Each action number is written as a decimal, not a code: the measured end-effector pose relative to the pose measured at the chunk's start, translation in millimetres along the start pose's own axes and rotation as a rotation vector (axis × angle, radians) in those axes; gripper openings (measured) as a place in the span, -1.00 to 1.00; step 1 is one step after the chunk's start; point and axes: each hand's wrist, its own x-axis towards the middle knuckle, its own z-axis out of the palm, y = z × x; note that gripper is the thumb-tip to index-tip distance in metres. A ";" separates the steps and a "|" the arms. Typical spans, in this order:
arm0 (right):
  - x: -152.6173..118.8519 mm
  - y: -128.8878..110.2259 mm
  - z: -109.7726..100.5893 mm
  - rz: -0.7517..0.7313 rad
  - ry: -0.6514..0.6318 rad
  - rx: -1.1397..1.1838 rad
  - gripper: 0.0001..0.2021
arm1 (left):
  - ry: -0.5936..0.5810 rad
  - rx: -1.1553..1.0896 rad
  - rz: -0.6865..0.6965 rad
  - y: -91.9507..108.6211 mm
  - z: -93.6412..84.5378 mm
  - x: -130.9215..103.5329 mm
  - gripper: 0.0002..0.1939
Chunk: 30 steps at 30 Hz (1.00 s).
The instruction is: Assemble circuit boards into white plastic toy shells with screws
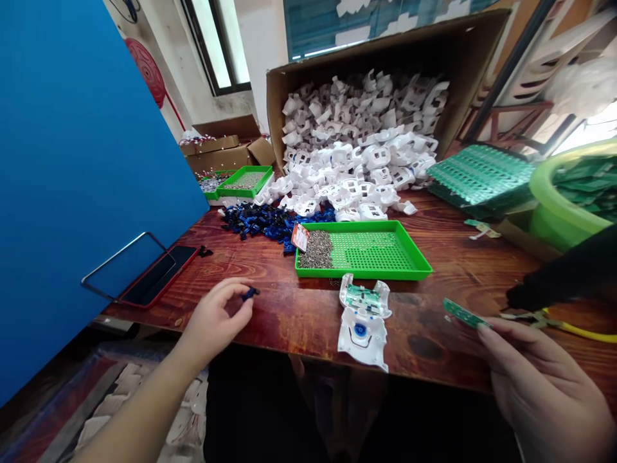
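Observation:
Between the thumb and fingers of my left hand (pixel 219 318) is a small dark blue plastic part (pixel 249 294), held just over the table's front. My right hand (pixel 540 366) pinches one end of a narrow green circuit board (pixel 465 314) at the right. Between the two hands, a white plastic shell with a green board in it (pixel 365 298) lies on the table. Touching it on the near side is a second white shell piece (pixel 362 337) with a blue round part and a dark curved line, close to the table edge.
A green tray (pixel 385 273) of small metal screws stands behind the shells. Further back are a blue parts pile (pixel 263 220) and a cardboard box (pixel 277 109) spilling white shells. A phone (pixel 161 275) lies left; a dark tool (pixel 569 273), yellow-handled pliers (pixel 578 330) and a green tub (pixel 554 199) are right.

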 end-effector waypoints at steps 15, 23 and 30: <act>-83.5 -44.2 14.2 -0.117 -0.856 0.038 -0.84 | -0.602 -1.274 -0.435 102.0 59.1 -91.2 -0.86; -87.9 -45.7 12.8 -0.060 -0.889 0.063 -0.86 | -0.543 -0.962 -0.254 96.6 55.7 -98.3 -0.79; -86.0 -50.2 15.2 -0.016 -0.934 -0.003 -0.88 | -0.476 -0.845 -0.165 94.9 55.2 -101.2 -0.78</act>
